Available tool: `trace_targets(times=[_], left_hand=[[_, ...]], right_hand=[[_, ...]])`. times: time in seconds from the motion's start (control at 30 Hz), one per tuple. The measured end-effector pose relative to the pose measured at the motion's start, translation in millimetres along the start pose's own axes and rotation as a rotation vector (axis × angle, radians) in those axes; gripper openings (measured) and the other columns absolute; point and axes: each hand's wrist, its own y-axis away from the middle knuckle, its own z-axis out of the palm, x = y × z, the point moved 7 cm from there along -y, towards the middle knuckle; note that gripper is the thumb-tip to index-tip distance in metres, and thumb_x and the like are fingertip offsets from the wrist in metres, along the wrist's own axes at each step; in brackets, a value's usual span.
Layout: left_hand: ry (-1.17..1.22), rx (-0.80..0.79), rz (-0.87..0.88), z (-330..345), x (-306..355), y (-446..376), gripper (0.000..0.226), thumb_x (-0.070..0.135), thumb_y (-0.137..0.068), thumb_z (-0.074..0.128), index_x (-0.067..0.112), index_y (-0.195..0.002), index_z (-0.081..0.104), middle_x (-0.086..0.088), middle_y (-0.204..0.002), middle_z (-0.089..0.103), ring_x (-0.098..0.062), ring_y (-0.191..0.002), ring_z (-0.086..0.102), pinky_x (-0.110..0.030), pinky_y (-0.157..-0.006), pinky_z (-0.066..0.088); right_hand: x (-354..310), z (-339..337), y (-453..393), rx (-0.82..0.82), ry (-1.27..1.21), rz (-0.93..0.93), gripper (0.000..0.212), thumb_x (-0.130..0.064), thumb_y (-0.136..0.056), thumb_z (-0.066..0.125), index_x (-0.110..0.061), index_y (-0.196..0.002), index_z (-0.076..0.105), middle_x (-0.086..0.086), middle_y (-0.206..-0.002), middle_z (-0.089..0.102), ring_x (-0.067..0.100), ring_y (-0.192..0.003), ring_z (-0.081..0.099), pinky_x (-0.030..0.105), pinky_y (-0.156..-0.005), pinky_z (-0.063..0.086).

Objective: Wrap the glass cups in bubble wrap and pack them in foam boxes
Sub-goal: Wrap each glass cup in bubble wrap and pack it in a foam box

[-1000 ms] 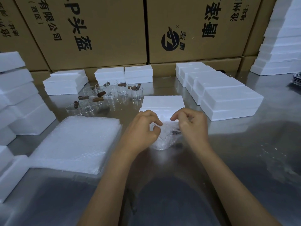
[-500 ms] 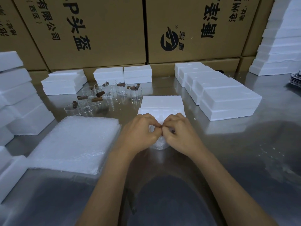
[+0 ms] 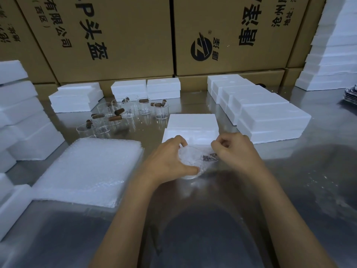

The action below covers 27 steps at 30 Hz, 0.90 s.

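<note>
A glass cup wrapped in bubble wrap [image 3: 195, 159] stands on the steel table, just in front of a white foam box [image 3: 192, 125]. My left hand [image 3: 170, 157] grips its left side, thumb low against the bundle. My right hand [image 3: 234, 149] pinches the wrap at the upper right with curled fingers. A dark piece shows through the wrap by the right hand. Several bare glass cups [image 3: 123, 117] with brown corks stand further back on the left. A stack of bubble wrap sheets [image 3: 90, 169] lies at my left.
Closed foam boxes [image 3: 270, 120] run in a row at the right, more sit at the back [image 3: 146, 89] and in piles at the left edge [image 3: 21, 117] and far right [image 3: 334, 60]. Cardboard cartons [image 3: 119, 35] wall off the back of the table.
My hands, which had met over the top of the bundle half a second ago, have drawn apart; the right hand moved right, pulling the wrap, and the left slid down its side.
</note>
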Motion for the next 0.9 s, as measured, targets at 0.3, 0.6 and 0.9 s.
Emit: trace_targets(times=[0.3, 0.6, 0.9], left_hand=[[0.191, 0.603, 0.155, -29.5, 1.5, -3.2, 0.074, 0.022, -0.081, 0.077, 0.028, -0.147, 0.043, 0.010, -0.144, 0.045, -0.009, -0.135, 0.037, -0.027, -0.108, 0.035], [0.181, 0.528, -0.011, 0.5, -33.9, -24.7, 0.076, 0.036, -0.084, 0.077, 0.029, -0.151, 0.043, 0.004, -0.148, 0.049, -0.016, -0.134, 0.039, -0.025, -0.103, 0.027], [0.226, 0.421, -0.067, 6.6, -40.6, -23.6, 0.071, 0.038, -0.086, 0.074, 0.027, -0.150, 0.045, 0.006, -0.146, 0.048, -0.013, -0.135, 0.034, -0.023, -0.104, 0.028]], right_hand=[[-30.7, 0.4, 6.0, 0.244, -0.174, -0.247, 0.034, -0.040, -0.094, 0.047, -0.037, -0.125, 0.061, -0.011, -0.118, 0.066, 0.002, -0.107, 0.058, 0.027, -0.091, 0.048], [-13.5, 40.4, 0.0, 0.075, 0.035, -0.193, 0.050, -0.038, -0.097, 0.053, -0.030, -0.145, 0.041, -0.008, -0.130, 0.061, 0.016, -0.123, 0.050, 0.041, -0.116, 0.020], [-9.4, 43.3, -1.8, 0.139, -0.007, -0.166, 0.045, -0.039, -0.092, 0.059, -0.026, -0.135, 0.053, -0.010, -0.113, 0.069, 0.024, -0.093, 0.064, 0.047, -0.109, 0.035]])
